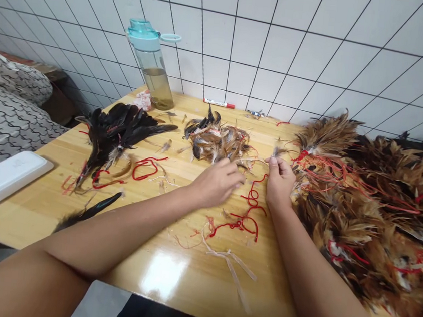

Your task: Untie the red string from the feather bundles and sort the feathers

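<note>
My left hand is at the near edge of a loose pile of brown and white feathers, its fingers curled; what they hold, if anything, is hidden. To its right, my right hand pinches a small feather between thumb and finger, with the tuft sticking up. Curly red yarn lies on the wooden table between and below the hands. Just beyond my right hand are brown feather bundles tied with red string.
Black feathers lie at the left, near a bottle with a teal lid. A white box-like object rests on the left edge. Large brown feather bundles cover the right side. A red marker lies by the tiled wall.
</note>
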`<state>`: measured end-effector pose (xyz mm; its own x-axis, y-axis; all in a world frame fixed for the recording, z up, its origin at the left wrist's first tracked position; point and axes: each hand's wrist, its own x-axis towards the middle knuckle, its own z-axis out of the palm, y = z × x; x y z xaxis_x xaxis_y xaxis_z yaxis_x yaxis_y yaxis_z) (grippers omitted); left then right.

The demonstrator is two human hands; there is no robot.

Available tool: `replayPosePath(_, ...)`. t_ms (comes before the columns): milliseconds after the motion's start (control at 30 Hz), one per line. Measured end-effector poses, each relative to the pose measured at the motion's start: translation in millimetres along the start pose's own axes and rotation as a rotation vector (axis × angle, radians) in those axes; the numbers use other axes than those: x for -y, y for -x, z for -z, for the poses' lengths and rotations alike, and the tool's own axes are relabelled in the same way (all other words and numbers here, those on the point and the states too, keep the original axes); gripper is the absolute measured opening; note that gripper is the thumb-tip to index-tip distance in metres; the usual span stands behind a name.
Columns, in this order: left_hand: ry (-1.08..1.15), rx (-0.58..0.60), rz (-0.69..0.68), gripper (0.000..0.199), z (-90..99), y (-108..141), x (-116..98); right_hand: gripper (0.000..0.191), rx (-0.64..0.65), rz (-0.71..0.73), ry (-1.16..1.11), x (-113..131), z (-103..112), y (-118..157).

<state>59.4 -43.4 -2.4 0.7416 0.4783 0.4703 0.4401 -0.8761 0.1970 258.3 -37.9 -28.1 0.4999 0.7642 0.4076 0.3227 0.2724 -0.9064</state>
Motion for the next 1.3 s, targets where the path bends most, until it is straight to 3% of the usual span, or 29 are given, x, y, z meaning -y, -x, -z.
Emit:
replayPosePath(67,-0.030,-0.052,0.086,0.022,2.1,0,9,0.028,0.024,0.003,0.016,3,-1,2)
replayPosePath(200,-0.054,-0.043,0.089,0.020,-0.9,0,16,0.028,0.077,0.006,0.079,5,-3,5)
replayPosePath(333,-0.077,-0.003,0.076,0.028,-8.1,-2,14,0.025,0.150,0.113,0.134,5,-6,7)
replayPosePath(500,-0.089,0.019,0.103,0.021,-13.5,-3,16,0.025,0.229,0.228,0.251,5,-7,9)
replayPosePath(800,-0.064,-0.093,0.145,0.020,-7.7,0,14,0.023,0.268,0.210,0.262,5,-8,11)
replayPosePath(1000,-0.042,-0.008,0.113,0.015,-15.2,-1,11,0.022,0.270,0.214,0.253,6,-9,11)
replayPosePath(1133,-0.071,0.046,0.139,0.023,-18.0,-1,13,0.022,0.301,0.242,0.277,8,-9,12)
replayPosePath(1300,-0.086,-0.021,0.164,0.022,-13.3,0,18,0.022,0.314,0.278,0.299,9,-12,16)
